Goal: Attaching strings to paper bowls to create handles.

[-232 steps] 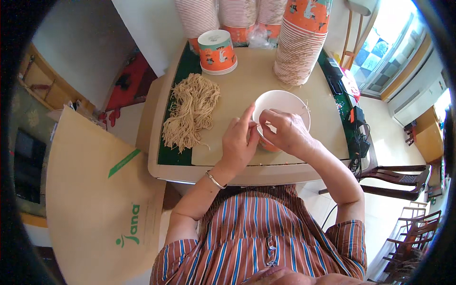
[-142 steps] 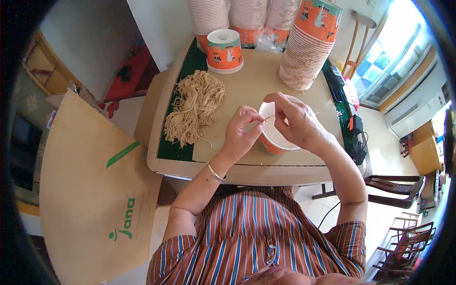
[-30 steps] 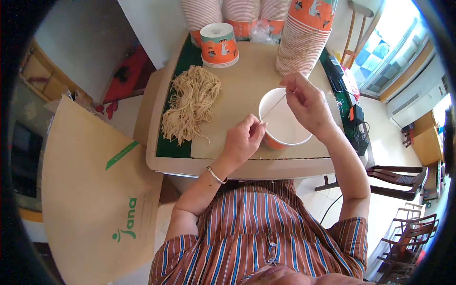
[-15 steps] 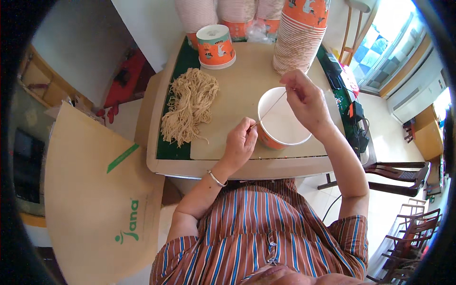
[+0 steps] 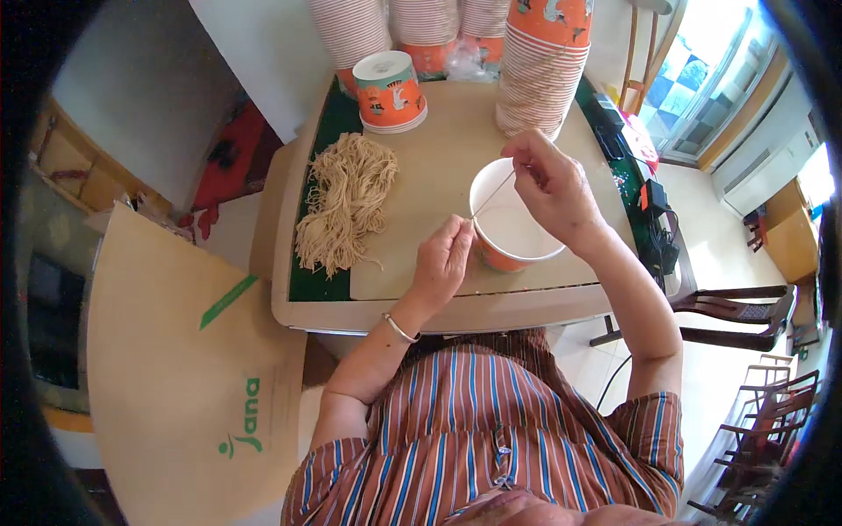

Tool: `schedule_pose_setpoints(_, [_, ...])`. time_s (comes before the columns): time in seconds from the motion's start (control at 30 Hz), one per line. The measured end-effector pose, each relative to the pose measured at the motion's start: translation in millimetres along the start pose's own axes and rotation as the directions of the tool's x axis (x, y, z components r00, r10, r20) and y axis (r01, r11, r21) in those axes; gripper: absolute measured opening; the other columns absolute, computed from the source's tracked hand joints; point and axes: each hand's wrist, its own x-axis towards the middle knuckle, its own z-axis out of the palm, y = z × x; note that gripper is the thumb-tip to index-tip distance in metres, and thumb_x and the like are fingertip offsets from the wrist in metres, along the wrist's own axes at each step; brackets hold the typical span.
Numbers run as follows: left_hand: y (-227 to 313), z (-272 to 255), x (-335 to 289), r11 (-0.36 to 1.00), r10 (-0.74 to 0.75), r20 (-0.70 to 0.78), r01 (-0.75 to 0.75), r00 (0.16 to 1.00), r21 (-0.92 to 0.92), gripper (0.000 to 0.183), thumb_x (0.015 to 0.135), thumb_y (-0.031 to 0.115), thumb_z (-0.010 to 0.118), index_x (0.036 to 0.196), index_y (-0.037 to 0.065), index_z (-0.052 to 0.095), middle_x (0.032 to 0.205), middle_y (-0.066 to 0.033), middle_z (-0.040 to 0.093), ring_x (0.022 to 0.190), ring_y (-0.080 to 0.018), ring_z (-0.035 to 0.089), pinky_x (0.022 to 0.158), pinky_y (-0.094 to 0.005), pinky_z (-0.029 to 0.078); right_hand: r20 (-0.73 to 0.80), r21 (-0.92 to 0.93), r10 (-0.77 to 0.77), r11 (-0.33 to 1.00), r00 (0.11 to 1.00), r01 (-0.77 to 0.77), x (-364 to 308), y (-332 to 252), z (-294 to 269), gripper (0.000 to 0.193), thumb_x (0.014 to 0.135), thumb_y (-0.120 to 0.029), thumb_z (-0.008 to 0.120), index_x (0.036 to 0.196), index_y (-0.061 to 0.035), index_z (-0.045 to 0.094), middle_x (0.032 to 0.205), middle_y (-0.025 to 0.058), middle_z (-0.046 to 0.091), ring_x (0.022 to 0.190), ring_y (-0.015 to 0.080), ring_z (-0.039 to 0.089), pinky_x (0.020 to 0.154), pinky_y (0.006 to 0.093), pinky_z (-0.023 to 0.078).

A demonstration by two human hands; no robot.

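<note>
A thin string (image 5: 494, 194) stretches between my two hands over the near left rim of a paper bucket (image 5: 517, 216), white inside and orange outside. My left hand (image 5: 445, 254) pinches its lower end just left of the bucket. My right hand (image 5: 554, 186) holds the upper end above the bucket's right side, fingers curled together. On the table's left lies a loose heap of beige strings (image 5: 347, 203). A short stack of orange printed buckets (image 5: 390, 92) stands upside down behind the heap.
A tall bucket stack (image 5: 542, 79) rises behind the open bucket, with more stacks (image 5: 424, 35) along the back. Black adapters and cables (image 5: 656, 219) line the table's right edge. A large cardboard box (image 5: 193, 368) stands to the left, a dark chair (image 5: 737, 316) to the right.
My right hand has shifted slightly left, so the span of string between my hands is shorter. Both hands still pinch it. The whole view has moved a little.
</note>
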Motion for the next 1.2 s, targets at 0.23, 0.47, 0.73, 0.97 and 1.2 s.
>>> schedule_pose_setpoints(0.23, [-38, 7, 0, 0.962, -0.061, 0.018, 0.063, 0.998, -0.264, 0.02, 0.104, 0.014, 0.05, 0.088, 0.003, 0.052, 0.068, -0.0006, 0.049, 0.063, -0.0073, 0.049, 0.057, -0.026, 0.043, -0.02, -0.042, -0.005, 0.999, 1.0, 0.004, 1, -1, -6, 0.02, 0.086, 0.005, 0.053, 0.104, -0.0028, 0.058, 0.078, 0.0121, 0.061, 0.067, 0.0204, 0.061, 0.065, 0.0332, 0.05])
schedule_pose_setpoints(0.47, [-11, -6, 13, 0.973, -0.156, -0.202, 0.115, 0.967, -0.201, 0.029, 0.106, 0.022, 0.05, 0.086, 0.003, 0.055, 0.077, 0.0, 0.056, 0.066, -0.0061, 0.05, 0.061, -0.0242, 0.045, -0.025, -0.015, -0.043, 0.999, 0.999, 0.043, -1, -1, -7, 0.021, 0.087, 0.004, 0.054, 0.106, -0.004, 0.058, 0.081, 0.009, 0.061, 0.066, 0.0158, 0.055, 0.063, 0.0301, 0.047])
schedule_pose_setpoints(0.73, [15, 2, 10, 0.942, 0.025, 0.036, -0.035, 0.999, 0.335, 0.026, 0.104, 0.017, 0.051, 0.084, 0.0, 0.053, 0.071, -0.0179, 0.051, 0.064, -0.0304, 0.048, 0.06, -0.0369, 0.042, -0.002, -0.009, -0.011, 1.0, 1.0, 0.011, -5, -2, -8, 0.018, 0.086, -0.001, 0.054, 0.104, -0.0046, 0.056, 0.083, 0.0165, 0.062, 0.074, 0.0351, 0.064, 0.067, 0.0432, 0.051])
schedule_pose_setpoints(0.97, [-10, 8, 3, 0.999, 0.034, 0.019, -0.035, 0.999, 0.031, 0.021, 0.105, 0.017, 0.05, 0.09, 0.002, 0.05, 0.07, -0.0093, 0.045, 0.063, -0.0183, 0.045, 0.06, -0.0332, 0.041, -0.037, -0.036, -0.075, 0.997, 0.997, 0.074, -5, 6, -11, 0.019, 0.087, 0.0, 0.054, 0.104, -0.0051, 0.056, 0.083, 0.0168, 0.063, 0.073, 0.0352, 0.063, 0.067, 0.0434, 0.05])
schedule_pose_setpoints(1.2, [-11, 3, 5, 0.989, 0.088, 0.024, -0.091, 0.996, 0.119, 0.017, 0.106, 0.013, 0.045, 0.094, 0.002, 0.049, 0.075, -0.0073, 0.048, 0.067, -0.0163, 0.046, 0.063, -0.0305, 0.042, -0.025, -0.01, -0.026, 1.0, 0.999, 0.026, -7, 9, -13, 0.018, 0.086, 0.002, 0.053, 0.102, -0.0045, 0.056, 0.084, 0.0173, 0.064, 0.072, 0.0355, 0.063, 0.065, 0.0423, 0.05])
